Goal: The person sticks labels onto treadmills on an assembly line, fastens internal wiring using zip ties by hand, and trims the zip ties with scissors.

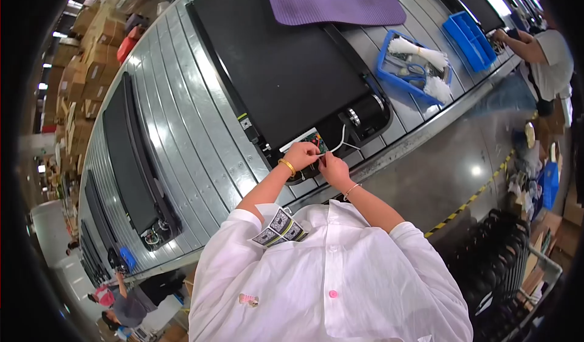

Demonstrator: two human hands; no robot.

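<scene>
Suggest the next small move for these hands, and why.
Probably guide the thin white cable toward the green circuit board: the left hand and right hand nearly meet beside the board, where the cable leads. Whether its end is seated is hidden.

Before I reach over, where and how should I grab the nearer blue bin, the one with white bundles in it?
Probably with your right hand on the blue bin's near rim, coming from your side. The wall stands up as an edge for thumb and fingers, and faces you. White bundles crowd the open top, so keep it level.
</scene>
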